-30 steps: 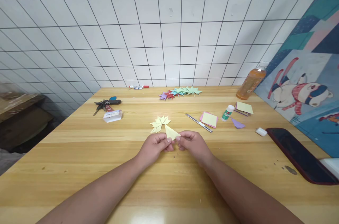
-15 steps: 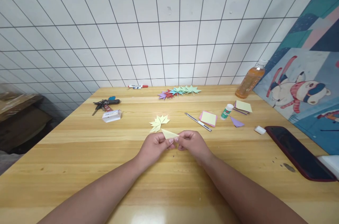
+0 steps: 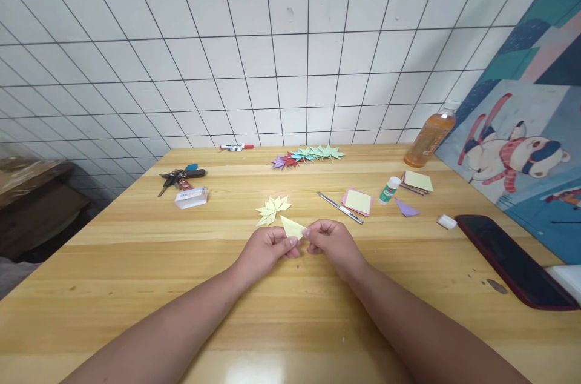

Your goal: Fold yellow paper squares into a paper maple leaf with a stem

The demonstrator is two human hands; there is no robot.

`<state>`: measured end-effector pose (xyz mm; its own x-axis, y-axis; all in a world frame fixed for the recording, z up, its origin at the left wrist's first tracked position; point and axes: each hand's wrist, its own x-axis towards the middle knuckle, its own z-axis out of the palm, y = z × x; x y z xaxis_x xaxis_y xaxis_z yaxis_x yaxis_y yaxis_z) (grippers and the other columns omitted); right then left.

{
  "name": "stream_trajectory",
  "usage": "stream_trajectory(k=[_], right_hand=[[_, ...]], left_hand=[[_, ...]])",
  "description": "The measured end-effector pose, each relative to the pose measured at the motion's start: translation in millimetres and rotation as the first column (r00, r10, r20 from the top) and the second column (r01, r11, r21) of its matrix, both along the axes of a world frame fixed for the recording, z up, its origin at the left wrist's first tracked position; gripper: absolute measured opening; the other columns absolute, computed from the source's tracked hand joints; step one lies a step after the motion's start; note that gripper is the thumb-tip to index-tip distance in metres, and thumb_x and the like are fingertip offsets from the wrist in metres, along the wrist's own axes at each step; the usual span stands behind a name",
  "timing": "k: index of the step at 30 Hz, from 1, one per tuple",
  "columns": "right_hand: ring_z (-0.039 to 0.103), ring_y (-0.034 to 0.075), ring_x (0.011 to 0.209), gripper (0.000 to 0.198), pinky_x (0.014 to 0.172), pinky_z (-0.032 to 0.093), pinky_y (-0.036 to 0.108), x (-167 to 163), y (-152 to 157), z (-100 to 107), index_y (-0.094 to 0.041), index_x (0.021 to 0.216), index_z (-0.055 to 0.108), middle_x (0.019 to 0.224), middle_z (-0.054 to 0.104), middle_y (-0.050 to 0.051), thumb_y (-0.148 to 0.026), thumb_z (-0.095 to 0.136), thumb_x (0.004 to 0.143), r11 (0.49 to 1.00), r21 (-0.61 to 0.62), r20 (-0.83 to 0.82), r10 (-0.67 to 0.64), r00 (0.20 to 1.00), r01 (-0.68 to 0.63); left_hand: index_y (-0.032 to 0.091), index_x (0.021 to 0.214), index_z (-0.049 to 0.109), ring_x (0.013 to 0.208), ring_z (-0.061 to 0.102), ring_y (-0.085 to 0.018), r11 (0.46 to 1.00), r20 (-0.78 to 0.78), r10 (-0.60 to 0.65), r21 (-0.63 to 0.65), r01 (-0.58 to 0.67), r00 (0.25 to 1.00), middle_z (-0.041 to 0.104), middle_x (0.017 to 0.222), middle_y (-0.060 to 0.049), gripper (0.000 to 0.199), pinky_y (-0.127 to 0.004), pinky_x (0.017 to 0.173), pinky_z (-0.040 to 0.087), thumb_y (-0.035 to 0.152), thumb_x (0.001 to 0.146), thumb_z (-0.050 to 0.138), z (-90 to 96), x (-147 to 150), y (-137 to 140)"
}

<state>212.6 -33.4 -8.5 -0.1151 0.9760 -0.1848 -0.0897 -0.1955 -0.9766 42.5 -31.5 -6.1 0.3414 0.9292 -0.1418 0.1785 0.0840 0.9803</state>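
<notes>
From the head camera, the left hand (image 3: 267,246) is pinching a folded yellow paper (image 3: 291,226) between thumb and fingers over a wooden table (image 3: 290,323), while the right hand (image 3: 333,244) is gripping its right corner, fingertips closed. A paper leaf (image 3: 273,209) is lying just beyond.

Pale yellow folded paper (image 3: 291,226) between the fingers (image 3: 285,244)
Beyond them, purple, red, turquoise and mint paper leaves (image 3: 313,155); farther off, white tiles (image 3: 290,57) gridded in black.
</notes>
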Motion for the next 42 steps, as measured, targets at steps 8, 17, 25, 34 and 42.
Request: stream_trajectory(k=[8, 17, 25, 34, 42], right_hand=[[0.05, 0.008, 0.044, 0.029, 0.047, 0.045, 0.022, -4.3, -2.3, 0.7, -0.016, 0.059, 0.055, 0.052, 0.054, -0.004, -0.039, 0.072, 0.058, 0.998, 0.008, 0.04, 0.059, 0.997, -0.059], [0.047, 0.007, 0.043, 0.028, 0.048, 0.046, 0.022, -1.6, 1.1, -1.7, -0.019, 0.057, 0.048, 0.049, 0.049, -0.006, -0.039, 0.067, 0.063, 1.0, 0.015, 0.058, 0.004, 0.998, -0.005], [0.046, 0.009, 0.049, 0.024, 0.048, 0.046, 0.022, -8.2, -3.0, 1.7, -0.018, 0.055, 0.049, 0.053, 0.051, -0.004, -0.034, 0.066, 0.063, 0.999, 0.045, 0.068, -0.006, 0.998, 0.003], [0.046, 0.008, 0.044, 0.029, 0.048, 0.044, 0.023, -1.7, 0.4, 0.3, -0.019, 0.055, 0.045, 0.05, 0.048, -0.006, -0.038, 0.064, 0.064, 0.999, 0.018, 0.052, -0.044, 0.998, 0.043], [0.049, 0.009, 0.051, 0.023, 0.048, 0.043, 0.022, -7.4, -3.9, 3.0, -0.018, 0.061, 0.052, 0.056, 0.054, -0.004, -0.036, 0.067, 0.063, 0.996, 0.054, 0.048, 0.069, 0.996, -0.071]], left_hand=[[0.011, 0.069, 0.066, 0.057, 0.062, -0.014, 0.989, 0.088, -0.013, -0.142, 0.025, 0.996, 0.07, 0.065, -0.007, 0.033, -0.024, 0.06, 0.049, 0.044, 0.07, 0.068, -0.5, -3.8, 2.1], [0.012, 0.079, 0.064, 0.062, 0.064, -0.015, 0.976, 0.189, 0.021, -0.219, 0.021, 0.982, 0.071, 0.072, -0.009, 0.035, -0.024, 0.061, 0.048, 0.045, 0.069, 0.069, 0.3, -4.3, 4.0], [0.012, 0.069, 0.066, 0.056, 0.062, -0.013, 0.985, 0.098, -0.003, -0.171, 0.02, 0.995, 0.07, 0.063, -0.007, 0.033, -0.022, 0.056, 0.045, 0.045, 0.07, 0.067, -2.4, 1.9, 2.6], [0.013, 0.087, 0.062, 0.068, 0.066, -0.017, 0.958, 0.228, 0.007, -0.282, 0.059, 0.974, 0.072, 0.079, -0.011, 0.042, -0.027, 0.065, 0.049, 0.053, 0.076, 0.058, 3.2, -5.5, 4.5], [0.012, 0.079, 0.063, 0.055, 0.059, -0.011, 0.996, 0.105, -0.017, -0.084, 0.026, 0.994, 0.066, 0.063, -0.004, 0.034, -0.02, 0.055, 0.045, 0.046, 0.073, 0.065, -6.0, 4.1, 2.0]])
